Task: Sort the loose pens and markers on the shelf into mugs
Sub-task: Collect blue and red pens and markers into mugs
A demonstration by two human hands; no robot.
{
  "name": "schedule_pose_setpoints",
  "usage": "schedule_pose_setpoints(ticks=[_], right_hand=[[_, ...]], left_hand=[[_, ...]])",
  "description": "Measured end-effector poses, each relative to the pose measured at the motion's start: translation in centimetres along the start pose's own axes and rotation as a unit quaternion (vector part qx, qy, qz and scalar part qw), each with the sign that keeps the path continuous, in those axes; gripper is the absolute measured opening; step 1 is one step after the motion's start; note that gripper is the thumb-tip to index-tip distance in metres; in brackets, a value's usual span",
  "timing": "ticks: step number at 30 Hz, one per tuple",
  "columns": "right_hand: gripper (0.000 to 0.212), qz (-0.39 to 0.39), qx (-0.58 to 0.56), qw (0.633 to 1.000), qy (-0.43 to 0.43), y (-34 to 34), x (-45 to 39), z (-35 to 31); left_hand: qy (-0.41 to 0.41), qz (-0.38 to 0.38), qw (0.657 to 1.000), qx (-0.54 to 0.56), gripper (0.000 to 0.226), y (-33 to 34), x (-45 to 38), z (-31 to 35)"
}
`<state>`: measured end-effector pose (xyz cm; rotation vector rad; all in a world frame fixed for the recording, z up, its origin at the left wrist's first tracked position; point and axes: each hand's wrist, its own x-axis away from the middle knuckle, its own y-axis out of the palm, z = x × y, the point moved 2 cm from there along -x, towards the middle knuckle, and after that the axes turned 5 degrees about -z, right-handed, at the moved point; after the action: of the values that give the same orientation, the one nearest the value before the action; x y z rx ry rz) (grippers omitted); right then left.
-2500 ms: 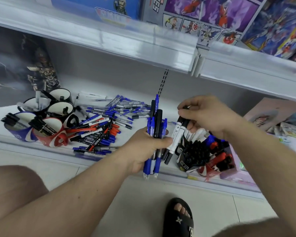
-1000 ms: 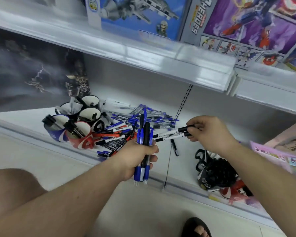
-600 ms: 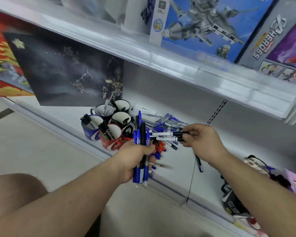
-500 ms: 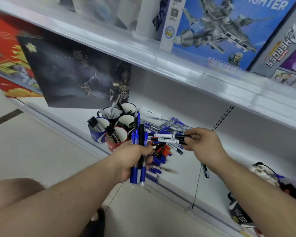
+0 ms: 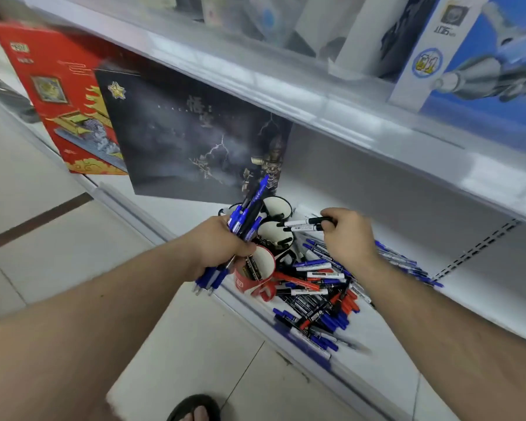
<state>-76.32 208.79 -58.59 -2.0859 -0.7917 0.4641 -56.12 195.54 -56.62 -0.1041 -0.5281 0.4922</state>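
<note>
Two hands full above the mugs

Left hand (image 5: 222, 247), centre of frame: fist wrapped round a bundle of blue pens (image 5: 246, 215), tips sticking out below the fist, caps fanned toward upper right. Right hand (image 5: 345, 235), just right of centre: fingers curled round two white markers (image 5: 305, 225) with black caps, held level and pointing left, over a black mug (image 5: 275, 235) with a white inside. Red mug (image 5: 254, 273) directly beneath the left fist, a few dark pens inside, near the front edge of the white shelf (image 5: 392, 354). More black mugs behind, partly hidden by the pen bundle. Loose pile of pens and markers (image 5: 319, 293), blue, red and white-bodied, spread over the shelf right of the mugs and under the right forearm. Dark box (image 5: 189, 141) with lightning art upright behind the mugs, red box (image 5: 61, 95) to its left, upper left of frame. Sandalled foot (image 5: 195, 410) at bottom centre on the tiled floor.
</note>
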Motion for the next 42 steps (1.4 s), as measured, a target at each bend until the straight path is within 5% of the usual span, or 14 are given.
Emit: schedule_pose_setpoints(ticks=[8, 20, 26, 32, 42], right_hand=[[0.023, 0.013, -0.006, 0.999, 0.035, 2.6, -2.0, 1.0], [0.019, 0.021, -0.252, 0.956, 0.151, -0.5, 2.3, 3.8], [0.024, 0.054, -0.282, 0.939, 0.187, -7.9, 8.4, 7.6], [0.021, 0.059, -0.185, 0.952, 0.237, -16.7, 17.2, 12.0], [0.017, 0.082, -0.073, 0.944, 0.310, -24.9, 27.7, 18.3]], left_hand=[[-0.026, 0.012, 0.996, 0.086, 0.025, -1.7, -2.7, -1.3], [-0.014, -0.020, 0.993, 0.115, 0.011, 0.2, -2.9, -0.6], [-0.010, -0.143, 0.990, 0.006, 0.015, 8.5, -1.6, 0.8], [0.020, -0.254, 0.967, -0.015, 0.010, 19.3, 0.3, 3.0], [0.021, -0.338, 0.941, -0.019, 0.013, 31.2, 4.0, 4.3]])
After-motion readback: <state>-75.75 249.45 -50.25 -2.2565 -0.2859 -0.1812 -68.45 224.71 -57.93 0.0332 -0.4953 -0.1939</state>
